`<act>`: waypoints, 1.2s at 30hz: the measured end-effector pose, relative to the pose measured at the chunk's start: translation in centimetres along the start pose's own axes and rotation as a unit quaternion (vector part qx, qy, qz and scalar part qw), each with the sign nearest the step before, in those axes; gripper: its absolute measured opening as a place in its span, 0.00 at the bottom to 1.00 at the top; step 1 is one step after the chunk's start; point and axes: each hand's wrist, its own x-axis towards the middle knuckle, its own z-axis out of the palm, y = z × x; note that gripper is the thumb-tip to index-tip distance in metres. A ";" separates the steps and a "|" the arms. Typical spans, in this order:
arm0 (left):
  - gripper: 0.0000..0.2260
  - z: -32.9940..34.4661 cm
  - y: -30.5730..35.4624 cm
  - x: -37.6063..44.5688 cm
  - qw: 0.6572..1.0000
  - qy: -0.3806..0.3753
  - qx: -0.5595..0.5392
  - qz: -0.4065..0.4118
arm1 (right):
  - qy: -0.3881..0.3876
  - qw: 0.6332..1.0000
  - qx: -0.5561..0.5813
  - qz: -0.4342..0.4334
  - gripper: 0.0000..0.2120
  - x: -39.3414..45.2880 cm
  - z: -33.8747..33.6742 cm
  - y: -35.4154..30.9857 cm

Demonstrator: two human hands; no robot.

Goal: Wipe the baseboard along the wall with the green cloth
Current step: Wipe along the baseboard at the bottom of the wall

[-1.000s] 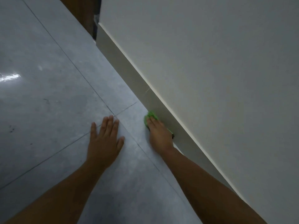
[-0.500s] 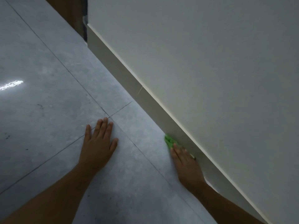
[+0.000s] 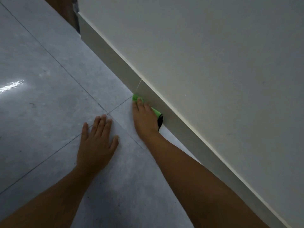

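Down at floor level beside a pale wall (image 3: 213, 63), a person's right hand (image 3: 144, 119) presses a green cloth (image 3: 136, 97) against the foot of the baseboard (image 3: 115, 58), where board meets tile. Its fingers lie flat over the cloth rather than curled around it; green shows past the fingertips at 12 o'clock and along the hand's wall side, ending in a black patch (image 3: 160, 120) at about 3 o'clock of the hand. At 8 o'clock from the cloth, the left hand (image 3: 97, 143) rests palm down on the grey tiled floor (image 3: 49, 96), fingers spread, gripping nothing, just beside a crossing of grout lines. A thin pale scratch (image 3: 139, 84) marks the baseboard just above the cloth. Glare (image 3: 11, 85) shines on the tiles at 9 o'clock. A dark wooden frame (image 3: 65, 10) stands at 11 o'clock, where the baseboard ends.
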 end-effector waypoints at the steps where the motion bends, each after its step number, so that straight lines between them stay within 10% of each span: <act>1: 0.30 -0.1 0.0 0.0 1.000 -0.001 -0.001 0.001 | 0.010 1.000 0.023 0.010 0.28 1.5 -0.5 -1.3; 7: 0.31 -0.4 -0.2 0.0 1.000 -0.009 -0.021 0.006 | 0.063 0.991 0.122 -0.004 0.27 -4.9 1.7 1.7; 14: 0.30 -0.1 -0.5 0.0 0.999 -0.014 -0.030 0.011 | -0.048 0.997 0.052 0.036 0.28 -21.2 2.7 11.2; 23: 0.30 0.0 -0.4 0.0 0.999 -0.006 -0.038 0.008 | 0.020 0.999 0.035 0.021 0.26 -6.1 0.0 2.2; 30: 0.30 0.1 -0.6 0.2 0.999 -0.002 -0.039 0.007 | 0.053 0.956 -0.259 -0.128 0.20 5.4 -6.4 -0.6; 36: 0.29 -0.1 -0.7 0.0 0.999 -0.014 -0.040 0.021 | -0.070 0.899 -0.388 -0.192 0.24 -11.0 -3.6 10.6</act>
